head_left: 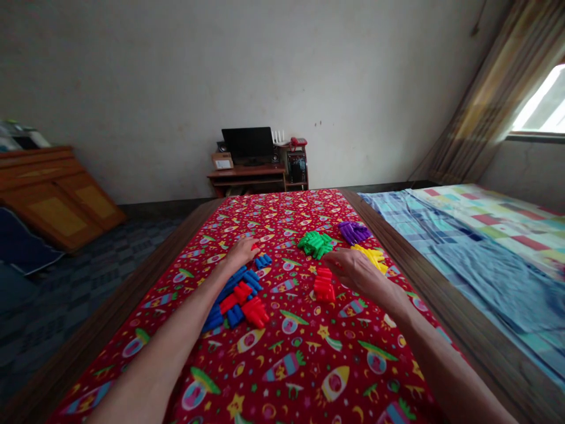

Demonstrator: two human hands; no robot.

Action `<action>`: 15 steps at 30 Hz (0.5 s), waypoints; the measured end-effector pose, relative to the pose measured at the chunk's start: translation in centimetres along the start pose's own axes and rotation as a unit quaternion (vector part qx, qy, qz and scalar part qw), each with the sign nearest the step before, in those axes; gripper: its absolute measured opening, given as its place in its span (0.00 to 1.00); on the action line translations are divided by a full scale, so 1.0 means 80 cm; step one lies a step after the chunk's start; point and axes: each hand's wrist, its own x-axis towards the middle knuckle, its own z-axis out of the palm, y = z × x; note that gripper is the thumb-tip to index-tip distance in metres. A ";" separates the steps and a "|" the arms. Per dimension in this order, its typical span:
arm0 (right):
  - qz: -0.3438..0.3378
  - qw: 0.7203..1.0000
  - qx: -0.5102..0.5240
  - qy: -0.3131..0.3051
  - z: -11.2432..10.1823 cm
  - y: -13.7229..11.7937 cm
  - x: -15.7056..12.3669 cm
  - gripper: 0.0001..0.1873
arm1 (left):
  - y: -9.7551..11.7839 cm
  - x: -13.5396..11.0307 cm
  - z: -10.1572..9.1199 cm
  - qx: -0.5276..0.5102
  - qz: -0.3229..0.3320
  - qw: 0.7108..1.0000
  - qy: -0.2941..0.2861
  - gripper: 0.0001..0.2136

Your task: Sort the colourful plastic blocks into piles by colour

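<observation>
My left hand (241, 253) is closed, with a small red plastic piece (255, 246) at its fingertips. Below it, blue pieces (252, 279) lie mixed with red pieces (255, 312), partly covered by my left forearm. A few more blue pieces (263, 261) sit just right of that hand. My right hand (351, 266) is over the far end of a small row of red pieces (324, 285), its fingers together and pointing left; whatever they may grip is hidden. Next to this hand are a green pile (315, 244), a purple pile (354, 232) and a yellow pile (373, 257).
A red cloth with rocket prints (286, 365) covers the long table, whose brown edge (399, 262) shows. Beyond its far end stands a desk with a monitor (248, 143). A bed (481, 253) is on the right, a wooden cabinet (57, 200) on the left.
</observation>
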 end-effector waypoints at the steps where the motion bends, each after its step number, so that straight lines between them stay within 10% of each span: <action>1: -0.002 1.000 0.002 -0.002 0.000 0.001 0.000 0.11 | -0.007 -0.001 -0.001 0.002 -0.008 1.000 -0.004 0.11; 6: 0.016 1.000 -0.001 -0.005 -0.002 0.006 0.003 0.11 | 0.018 -0.007 -0.001 -0.019 -0.013 1.000 -0.017 0.11; 15: 0.020 1.000 -0.011 -0.012 0.003 0.010 0.004 0.12 | 0.171 -0.052 0.062 -0.213 0.103 0.965 -0.108 0.16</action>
